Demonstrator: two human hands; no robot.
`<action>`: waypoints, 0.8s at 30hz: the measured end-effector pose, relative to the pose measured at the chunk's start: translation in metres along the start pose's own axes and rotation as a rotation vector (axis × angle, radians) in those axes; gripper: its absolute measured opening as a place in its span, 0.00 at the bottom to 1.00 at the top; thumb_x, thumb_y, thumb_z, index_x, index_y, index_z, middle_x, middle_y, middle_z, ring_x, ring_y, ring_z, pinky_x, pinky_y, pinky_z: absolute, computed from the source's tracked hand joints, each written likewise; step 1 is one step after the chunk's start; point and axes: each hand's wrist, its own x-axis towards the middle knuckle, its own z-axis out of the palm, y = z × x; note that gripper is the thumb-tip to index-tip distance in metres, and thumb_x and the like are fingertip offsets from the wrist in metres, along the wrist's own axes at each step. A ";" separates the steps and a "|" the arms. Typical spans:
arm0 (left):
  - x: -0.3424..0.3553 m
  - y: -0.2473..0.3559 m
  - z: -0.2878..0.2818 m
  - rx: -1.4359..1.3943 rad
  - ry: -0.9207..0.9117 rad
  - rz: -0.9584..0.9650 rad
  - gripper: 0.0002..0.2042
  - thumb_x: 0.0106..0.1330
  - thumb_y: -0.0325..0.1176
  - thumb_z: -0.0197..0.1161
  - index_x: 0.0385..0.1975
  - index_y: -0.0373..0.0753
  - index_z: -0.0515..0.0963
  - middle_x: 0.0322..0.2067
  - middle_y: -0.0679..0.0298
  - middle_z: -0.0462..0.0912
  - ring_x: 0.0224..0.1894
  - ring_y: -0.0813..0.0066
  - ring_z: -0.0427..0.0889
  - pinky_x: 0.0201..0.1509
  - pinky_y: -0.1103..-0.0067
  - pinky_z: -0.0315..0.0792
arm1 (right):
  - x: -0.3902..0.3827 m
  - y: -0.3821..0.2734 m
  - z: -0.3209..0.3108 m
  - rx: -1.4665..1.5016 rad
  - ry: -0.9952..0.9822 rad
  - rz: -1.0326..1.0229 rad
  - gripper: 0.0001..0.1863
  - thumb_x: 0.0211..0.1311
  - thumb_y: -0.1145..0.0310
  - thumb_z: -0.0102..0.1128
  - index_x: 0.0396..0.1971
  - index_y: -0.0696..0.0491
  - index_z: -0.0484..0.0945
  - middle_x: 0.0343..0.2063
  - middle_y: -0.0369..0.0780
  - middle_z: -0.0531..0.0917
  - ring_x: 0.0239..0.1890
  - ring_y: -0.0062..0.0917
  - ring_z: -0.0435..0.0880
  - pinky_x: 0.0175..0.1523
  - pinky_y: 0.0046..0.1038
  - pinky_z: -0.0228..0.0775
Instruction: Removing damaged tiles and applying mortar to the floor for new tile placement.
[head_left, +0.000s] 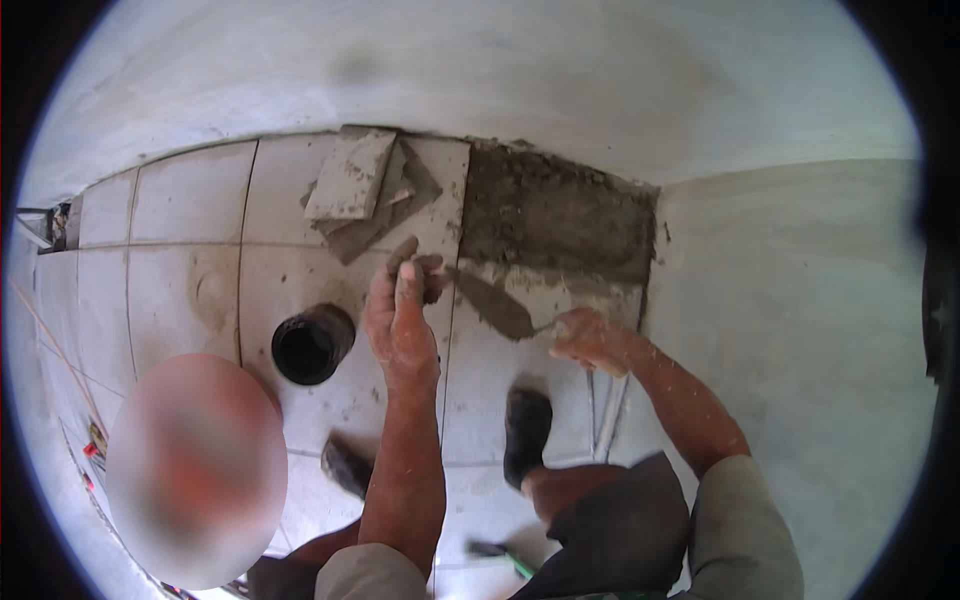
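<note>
In my right hand (587,338) is the handle of a pointed trowel (492,305), its blade smeared with grey mortar and its tip toward the left. That tip comes close to the fingers of my left hand (402,320); whether they touch I cannot tell. My left hand is raised, its fingers apart, slightly bent and coated with grey mortar. Beyond both hands, a bed of wet mortar (555,215) fills an untiled patch along the wall. Loose tile pieces (355,180) lie stacked to the left of that patch.
A black bucket (313,345) stands left of my left hand on the pale floor tiles (190,285). White walls (780,260) rise behind and to the right. Metal strips (605,415) lie near my right foot (527,435). A blurred oval covers the lower left.
</note>
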 end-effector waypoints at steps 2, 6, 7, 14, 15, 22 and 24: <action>0.013 -0.046 -0.004 0.007 -0.040 0.000 0.18 0.70 0.39 0.49 0.52 0.32 0.71 0.36 0.60 0.80 0.33 0.78 0.76 0.41 0.81 0.69 | 0.030 0.020 -0.007 -0.077 0.036 -0.018 0.33 0.48 0.56 0.60 0.52 0.62 0.71 0.18 0.41 0.76 0.18 0.21 0.74 0.27 0.27 0.68; 0.043 -0.092 -0.002 0.059 -0.012 -0.025 0.18 0.70 0.38 0.50 0.52 0.33 0.71 0.38 0.60 0.80 0.34 0.79 0.76 0.41 0.80 0.69 | 0.067 0.089 -0.037 -0.139 0.291 -0.005 0.33 0.49 0.54 0.61 0.53 0.59 0.70 0.30 0.46 0.78 0.22 0.25 0.79 0.32 0.28 0.74; 0.047 -0.095 -0.001 0.070 -0.016 -0.003 0.18 0.70 0.38 0.50 0.52 0.33 0.71 0.38 0.60 0.80 0.34 0.79 0.76 0.41 0.80 0.69 | 0.065 0.084 -0.042 0.033 0.244 0.160 0.35 0.51 0.53 0.61 0.57 0.57 0.67 0.43 0.50 0.79 0.24 0.30 0.82 0.36 0.29 0.77; 0.053 -0.060 0.044 0.214 -0.190 0.146 0.18 0.69 0.39 0.50 0.51 0.34 0.72 0.38 0.61 0.80 0.34 0.77 0.78 0.43 0.80 0.70 | 0.079 0.062 -0.015 0.394 0.245 0.001 0.21 0.49 0.61 0.64 0.39 0.60 0.74 0.24 0.42 0.80 0.19 0.26 0.79 0.24 0.28 0.74; 0.055 -0.058 0.046 0.192 -0.186 0.176 0.18 0.69 0.40 0.50 0.51 0.34 0.72 0.38 0.61 0.80 0.34 0.77 0.78 0.43 0.80 0.70 | 0.071 0.057 -0.021 0.505 0.292 0.038 0.19 0.49 0.62 0.64 0.35 0.60 0.73 0.22 0.41 0.79 0.17 0.25 0.78 0.22 0.28 0.72; 0.046 -0.111 0.051 0.146 -0.077 0.054 0.17 0.69 0.39 0.51 0.48 0.31 0.73 0.35 0.60 0.80 0.33 0.78 0.76 0.37 0.81 0.70 | 0.087 0.039 -0.027 0.619 0.299 0.009 0.16 0.52 0.65 0.62 0.34 0.61 0.72 0.19 0.40 0.76 0.14 0.24 0.76 0.18 0.26 0.70; 0.031 -0.110 0.054 0.258 -0.148 0.019 0.18 0.69 0.40 0.51 0.50 0.33 0.73 0.35 0.61 0.80 0.33 0.79 0.77 0.37 0.82 0.70 | 0.079 0.055 -0.024 0.661 0.379 0.008 0.17 0.52 0.65 0.61 0.35 0.62 0.72 0.20 0.40 0.76 0.15 0.24 0.76 0.19 0.27 0.71</action>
